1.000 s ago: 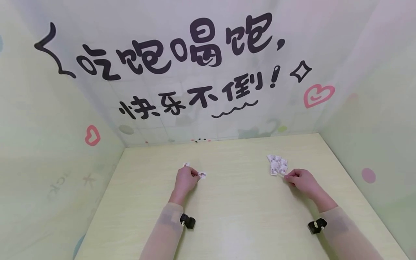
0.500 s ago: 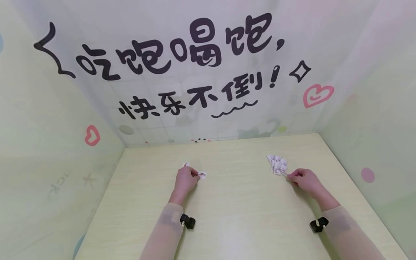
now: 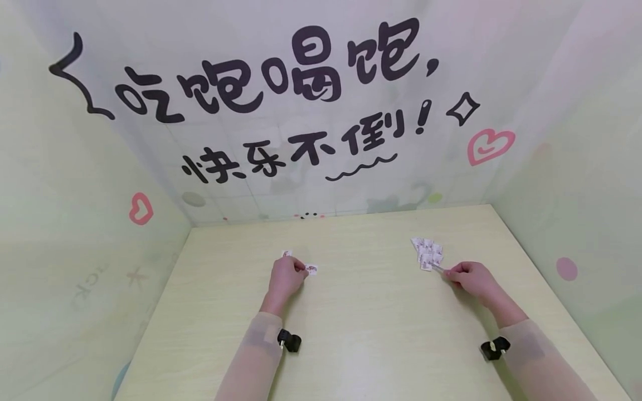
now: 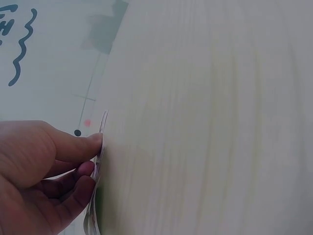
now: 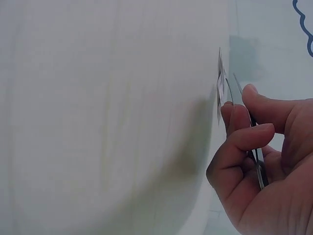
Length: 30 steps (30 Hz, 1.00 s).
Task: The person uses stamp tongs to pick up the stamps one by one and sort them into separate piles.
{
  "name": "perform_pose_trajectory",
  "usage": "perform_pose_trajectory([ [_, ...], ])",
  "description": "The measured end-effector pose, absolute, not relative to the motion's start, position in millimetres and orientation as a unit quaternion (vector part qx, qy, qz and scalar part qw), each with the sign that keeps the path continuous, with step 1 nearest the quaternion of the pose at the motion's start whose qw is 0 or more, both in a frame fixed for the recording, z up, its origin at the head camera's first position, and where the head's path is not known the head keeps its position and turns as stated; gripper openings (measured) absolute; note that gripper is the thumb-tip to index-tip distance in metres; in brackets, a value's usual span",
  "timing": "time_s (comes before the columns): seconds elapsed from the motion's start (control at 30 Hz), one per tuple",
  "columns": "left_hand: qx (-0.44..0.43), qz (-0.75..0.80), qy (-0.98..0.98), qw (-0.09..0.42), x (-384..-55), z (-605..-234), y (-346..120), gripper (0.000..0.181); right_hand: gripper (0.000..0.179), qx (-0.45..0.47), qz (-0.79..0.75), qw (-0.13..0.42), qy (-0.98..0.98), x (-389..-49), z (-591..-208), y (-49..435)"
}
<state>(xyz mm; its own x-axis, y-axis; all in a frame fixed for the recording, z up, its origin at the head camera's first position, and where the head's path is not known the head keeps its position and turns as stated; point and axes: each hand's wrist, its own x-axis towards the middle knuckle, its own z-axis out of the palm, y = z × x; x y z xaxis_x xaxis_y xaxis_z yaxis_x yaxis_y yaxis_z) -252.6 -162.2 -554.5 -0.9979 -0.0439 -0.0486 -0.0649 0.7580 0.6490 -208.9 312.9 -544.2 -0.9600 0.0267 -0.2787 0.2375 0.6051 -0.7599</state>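
My left hand (image 3: 287,277) pinches small printed paper pieces (image 3: 311,269) on the table, with another piece (image 3: 286,254) showing beyond the knuckles. In the left wrist view, the thumb and curled fingertips meet the paper (image 4: 103,120), which is seen edge-on. On the right, my right hand (image 3: 469,277) grips tweezers (image 3: 437,268) between thumb and fingers. Their tips reach the near edge of a cluster of small, white printed paper pieces (image 3: 427,253). The right wrist view shows the two tweezer prongs (image 5: 236,78) spread apart beside the paper pieces (image 5: 220,85).
The pale wooden table (image 3: 351,323) runs back to a printed curtain wall (image 3: 281,195) with black lettering. Similar side walls stand left and right. A black wrist device (image 3: 290,340) is strapped to the left sleeve and another (image 3: 495,348) to the right.
My right hand has drawn slightly right, so the tweezers now show between it and the cluster. The cluster's nearest pieces have shifted a little. My left hand stays in place.
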Motion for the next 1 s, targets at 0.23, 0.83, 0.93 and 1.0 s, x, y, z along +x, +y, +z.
perform_pose_trajectory([
  [0.23,-0.029,0.347,0.937,0.016,-253,-554,-164,0.005,0.027,0.076,-0.420,0.124,0.896,-205,-537,314],
  [0.83,-0.037,0.345,0.937,0.026,-253,-554,-164,0.007,0.027,-0.001,-0.415,0.077,0.907,-224,-542,248],
  [0.93,-0.041,0.345,0.937,0.029,-254,-555,-164,0.007,0.023,-0.031,-0.411,0.083,0.908,-234,-548,221],
  [1.0,-0.039,0.343,0.938,0.030,-254,-556,-164,0.006,0.020,-0.049,-0.411,0.090,0.906,-240,-551,202],
])
